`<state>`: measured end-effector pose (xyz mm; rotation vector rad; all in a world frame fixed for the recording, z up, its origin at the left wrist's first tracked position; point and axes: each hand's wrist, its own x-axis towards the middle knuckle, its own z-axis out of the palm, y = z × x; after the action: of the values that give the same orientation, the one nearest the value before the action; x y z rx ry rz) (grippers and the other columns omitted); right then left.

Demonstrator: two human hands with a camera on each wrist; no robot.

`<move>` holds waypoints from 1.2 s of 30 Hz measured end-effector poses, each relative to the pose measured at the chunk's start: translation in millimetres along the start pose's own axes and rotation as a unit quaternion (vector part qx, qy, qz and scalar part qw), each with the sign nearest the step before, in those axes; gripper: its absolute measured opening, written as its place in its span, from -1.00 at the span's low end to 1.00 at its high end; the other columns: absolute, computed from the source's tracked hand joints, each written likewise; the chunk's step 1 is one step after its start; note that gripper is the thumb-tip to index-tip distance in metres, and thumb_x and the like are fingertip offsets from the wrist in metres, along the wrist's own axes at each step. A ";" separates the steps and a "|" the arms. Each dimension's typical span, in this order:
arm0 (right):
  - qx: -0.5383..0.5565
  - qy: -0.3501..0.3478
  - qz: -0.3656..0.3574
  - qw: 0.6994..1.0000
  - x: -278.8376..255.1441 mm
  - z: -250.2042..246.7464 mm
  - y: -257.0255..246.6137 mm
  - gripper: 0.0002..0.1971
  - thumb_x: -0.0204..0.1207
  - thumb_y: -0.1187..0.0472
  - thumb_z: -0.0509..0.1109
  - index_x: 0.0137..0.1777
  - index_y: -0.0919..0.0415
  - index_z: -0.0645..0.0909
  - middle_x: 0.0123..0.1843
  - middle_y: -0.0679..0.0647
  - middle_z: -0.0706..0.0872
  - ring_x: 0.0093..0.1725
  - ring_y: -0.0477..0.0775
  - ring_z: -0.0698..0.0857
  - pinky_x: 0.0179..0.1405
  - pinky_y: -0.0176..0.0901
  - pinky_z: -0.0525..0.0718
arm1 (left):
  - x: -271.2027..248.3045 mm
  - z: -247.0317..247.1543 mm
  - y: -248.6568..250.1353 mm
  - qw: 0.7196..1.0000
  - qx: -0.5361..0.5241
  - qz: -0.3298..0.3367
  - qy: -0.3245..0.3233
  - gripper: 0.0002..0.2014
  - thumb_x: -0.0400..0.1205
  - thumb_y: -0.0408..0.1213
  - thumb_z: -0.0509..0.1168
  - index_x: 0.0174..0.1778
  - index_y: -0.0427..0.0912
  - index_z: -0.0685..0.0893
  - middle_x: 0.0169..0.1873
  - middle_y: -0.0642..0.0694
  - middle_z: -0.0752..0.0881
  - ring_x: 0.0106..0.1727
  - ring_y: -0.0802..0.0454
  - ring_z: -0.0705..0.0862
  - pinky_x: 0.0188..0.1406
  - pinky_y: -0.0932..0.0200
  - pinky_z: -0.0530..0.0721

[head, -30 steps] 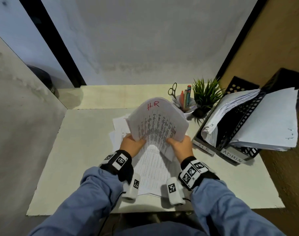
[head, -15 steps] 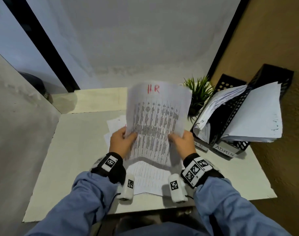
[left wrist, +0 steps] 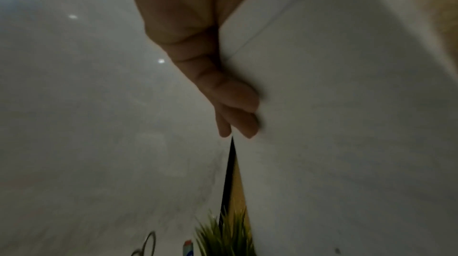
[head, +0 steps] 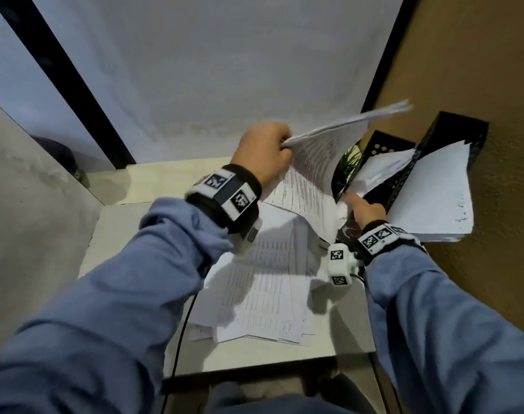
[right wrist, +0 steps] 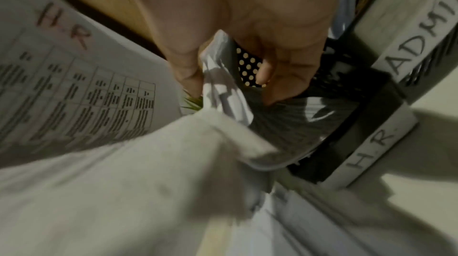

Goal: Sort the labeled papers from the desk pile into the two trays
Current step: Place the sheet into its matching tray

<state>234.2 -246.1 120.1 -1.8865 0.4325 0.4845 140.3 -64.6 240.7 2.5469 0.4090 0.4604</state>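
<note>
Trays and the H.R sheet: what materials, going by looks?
Trays: black, matte, perforated walls with round holes, rigid; metal or plastic, can't tell. Tray labels: white strips lettered by hand, probably paper or tape. H.R sheet: thin white printer paper, bends under its own weight in the left hand.

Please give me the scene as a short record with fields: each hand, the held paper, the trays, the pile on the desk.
left hand: pinches the top edge of the held paper, raised
right hand: at the mouth of the H.R tray, fingers on the sheets already in it
held paper: printed table, marked H.R in red
H.R tray: black, holds curled sheets
ADMIN tray: black, holds a white stack
desk pile: printed sheets remain
</note>
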 end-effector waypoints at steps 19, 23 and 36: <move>-0.143 0.049 -0.234 0.960 6.6 -30.1 -26.6 -0.60 0.44 0.30 0.19 0.28 0.29 0.57 0.11 0.36 0.70 0.11 0.37 0.67 0.12 0.07 0.64 | 60.5 64.6 94.9 0.994 0.065 0.041 -0.071 -0.77 0.64 -0.34 0.20 0.11 -0.29 0.70 0.08 -0.28 0.74 0.11 -0.24 0.69 -0.11 0.13 0.53; -0.166 0.071 -0.253 0.951 4.6 -35.8 -38.0 -0.60 0.47 0.31 0.21 0.31 0.22 0.58 0.23 0.34 0.68 0.23 0.39 0.61 0.21 0.04 0.55 | 65.5 72.4 106.5 0.997 0.030 0.051 -0.058 -0.77 0.65 -0.29 0.21 0.13 -0.27 0.69 0.06 -0.26 0.74 0.09 -0.22 0.69 -0.10 0.15 0.54; -0.256 0.055 -0.237 0.936 20.9 -38.4 -37.0 -0.53 0.48 0.38 0.17 0.42 0.25 0.47 0.23 0.40 0.64 0.20 0.43 0.60 0.03 -0.03 0.54 | 49.1 107.8 88.2 0.967 0.066 0.001 -0.245 -0.72 0.55 -0.40 0.33 0.19 -0.31 0.61 0.01 -0.20 0.68 0.09 -0.16 0.69 -0.14 0.19 0.54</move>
<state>275.7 -270.6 150.9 -2.4343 -0.1056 0.1696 244.3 -165.5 212.5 2.6700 0.2569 -0.2074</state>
